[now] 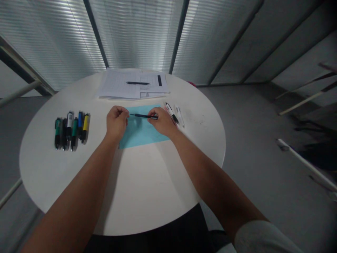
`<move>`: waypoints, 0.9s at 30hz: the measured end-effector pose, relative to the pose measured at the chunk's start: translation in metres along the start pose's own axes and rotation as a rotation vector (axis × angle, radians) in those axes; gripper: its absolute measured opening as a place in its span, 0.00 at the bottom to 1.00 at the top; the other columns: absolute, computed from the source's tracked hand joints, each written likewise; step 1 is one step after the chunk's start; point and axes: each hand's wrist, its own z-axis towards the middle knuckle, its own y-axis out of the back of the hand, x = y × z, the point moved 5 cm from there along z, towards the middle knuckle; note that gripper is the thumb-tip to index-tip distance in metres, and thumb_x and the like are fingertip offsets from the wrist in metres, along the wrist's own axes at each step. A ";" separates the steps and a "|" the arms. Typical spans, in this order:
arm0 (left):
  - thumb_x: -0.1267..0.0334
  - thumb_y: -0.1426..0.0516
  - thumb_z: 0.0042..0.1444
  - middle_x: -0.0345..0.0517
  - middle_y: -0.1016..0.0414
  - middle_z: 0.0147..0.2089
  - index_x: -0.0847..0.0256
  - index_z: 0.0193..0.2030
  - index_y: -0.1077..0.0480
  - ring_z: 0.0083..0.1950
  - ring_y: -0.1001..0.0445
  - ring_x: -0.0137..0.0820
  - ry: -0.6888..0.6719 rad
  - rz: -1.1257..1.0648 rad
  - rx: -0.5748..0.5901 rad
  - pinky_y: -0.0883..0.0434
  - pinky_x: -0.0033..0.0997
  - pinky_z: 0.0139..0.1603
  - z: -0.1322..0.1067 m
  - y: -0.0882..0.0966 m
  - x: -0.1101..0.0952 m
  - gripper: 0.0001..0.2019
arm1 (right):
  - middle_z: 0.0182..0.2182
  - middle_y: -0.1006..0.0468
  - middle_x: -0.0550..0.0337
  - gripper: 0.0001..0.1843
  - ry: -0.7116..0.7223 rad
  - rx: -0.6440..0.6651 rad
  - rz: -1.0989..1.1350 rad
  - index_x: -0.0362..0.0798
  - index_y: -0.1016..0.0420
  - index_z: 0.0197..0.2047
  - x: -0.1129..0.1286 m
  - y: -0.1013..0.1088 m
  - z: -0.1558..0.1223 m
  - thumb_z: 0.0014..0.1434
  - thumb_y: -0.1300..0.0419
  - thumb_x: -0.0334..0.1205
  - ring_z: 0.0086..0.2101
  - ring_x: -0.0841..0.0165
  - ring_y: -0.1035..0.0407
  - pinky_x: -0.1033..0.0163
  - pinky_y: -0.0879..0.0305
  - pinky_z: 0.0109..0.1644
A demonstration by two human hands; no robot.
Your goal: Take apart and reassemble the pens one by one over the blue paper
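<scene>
Ribbed glass wall [60, 38], grey floor [252, 168] | round white table [142, 186], chunky pens [71, 130] lined up left | right hand [163, 122] pinching black pen [144, 116] over blue paper [139, 131] | left hand [117, 123] curled up right by its tip

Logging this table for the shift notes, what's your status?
Right hand pinching slim black pen over light blue sheet. Left hand at sheet's edge, near pen tip. Pen row off left.
</scene>
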 end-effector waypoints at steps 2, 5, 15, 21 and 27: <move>0.68 0.43 0.46 0.36 0.35 0.22 0.58 0.28 0.35 0.18 0.40 0.23 -0.005 -0.016 -0.026 0.45 0.24 0.18 0.000 0.001 0.000 0.03 | 0.34 0.26 0.62 0.05 0.004 -0.040 0.000 0.50 0.28 0.34 0.001 0.003 0.000 0.54 0.38 0.31 0.40 0.66 0.31 0.55 0.37 0.52; 0.67 0.43 0.47 0.36 0.34 0.23 0.58 0.29 0.35 0.20 0.40 0.24 -0.044 0.026 0.018 0.44 0.25 0.19 0.000 0.000 0.002 0.04 | 0.34 0.26 0.61 0.06 0.000 -0.100 0.003 0.51 0.28 0.33 0.000 0.007 0.002 0.54 0.37 0.31 0.40 0.65 0.32 0.54 0.37 0.51; 0.60 0.42 0.52 0.41 0.28 0.27 0.58 0.33 0.29 0.29 0.32 0.30 -0.209 0.577 0.156 0.36 0.31 0.33 -0.009 -0.009 0.000 0.05 | 0.34 0.26 0.61 0.06 -0.008 -0.127 -0.002 0.51 0.29 0.34 -0.002 0.007 0.004 0.54 0.38 0.32 0.39 0.65 0.32 0.54 0.37 0.49; 0.63 0.42 0.51 0.47 0.22 0.36 0.58 0.35 0.27 0.38 0.26 0.37 -0.240 0.802 0.234 0.32 0.37 0.43 -0.007 -0.013 0.002 0.05 | 0.34 0.26 0.61 0.06 -0.013 -0.111 -0.008 0.51 0.29 0.33 0.000 0.007 0.004 0.53 0.37 0.32 0.40 0.64 0.32 0.53 0.37 0.50; 0.63 0.43 0.51 0.48 0.22 0.36 0.59 0.38 0.25 0.37 0.26 0.37 -0.211 0.823 0.227 0.32 0.37 0.44 -0.006 -0.012 0.002 0.08 | 0.34 0.26 0.61 0.06 -0.014 -0.105 -0.011 0.51 0.29 0.33 0.002 0.008 0.003 0.53 0.37 0.31 0.40 0.64 0.32 0.53 0.37 0.50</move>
